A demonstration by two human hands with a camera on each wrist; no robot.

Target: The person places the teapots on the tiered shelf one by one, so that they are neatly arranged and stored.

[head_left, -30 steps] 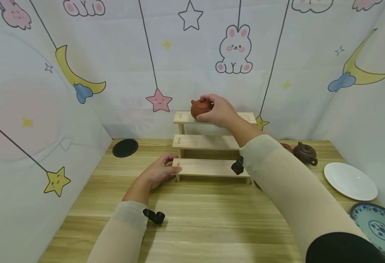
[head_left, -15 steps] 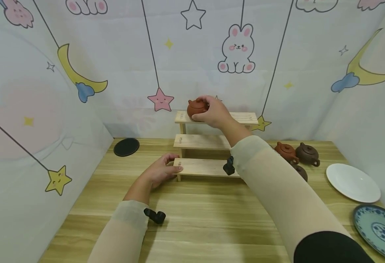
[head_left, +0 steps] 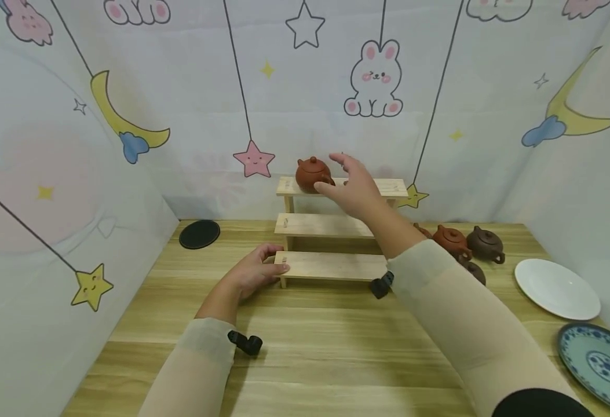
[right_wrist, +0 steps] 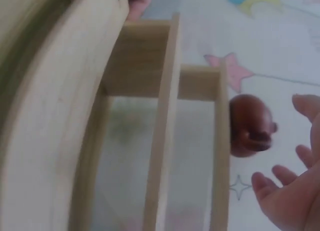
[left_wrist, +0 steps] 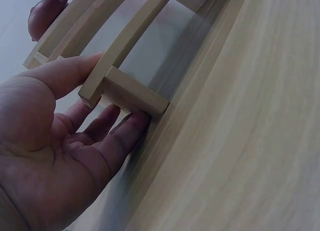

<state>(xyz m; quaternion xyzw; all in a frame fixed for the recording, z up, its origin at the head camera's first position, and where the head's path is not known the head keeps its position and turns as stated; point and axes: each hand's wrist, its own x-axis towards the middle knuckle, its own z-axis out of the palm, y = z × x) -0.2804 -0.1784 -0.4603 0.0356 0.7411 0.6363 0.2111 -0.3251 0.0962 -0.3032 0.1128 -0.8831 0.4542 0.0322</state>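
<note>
1. Biggest is the pale backdrop (head_left: 190, 75), printed with moons, stars and a rabbit, rising behind and along both sides.
2. Next comes the wood-grained table (head_left: 305, 353) below.
3. Then the three-tier wooden stand (head_left: 331, 264), its boards running left to right in front of me.
4. Off to my right lie the blue-patterned plate (head_left: 604, 368) and, just beyond it, the white plate (head_left: 557, 288).
5. My right hand (head_left: 355, 188) is up by the top tier, thumb and fingers spread wide and gripping nothing. My left hand (head_left: 252, 273) holds the left end of the bottom tier, thumb on the board, fingers round its leg.
6. A black disc (head_left: 199, 234) lies flat at back left.
7. The red-brown teapot (head_left: 312, 175) sits upright near the top tier's left end, just left of my right hand, which is the nearer one. Its long axis runs from the spout, pointing away leftward, to the handle, turned toward my thumb; whether thumb and handle touch I can't tell. Similar pots, a reddish one (head_left: 450, 238) and a dark one (head_left: 485, 244) among them, stand right of the stand.
</note>
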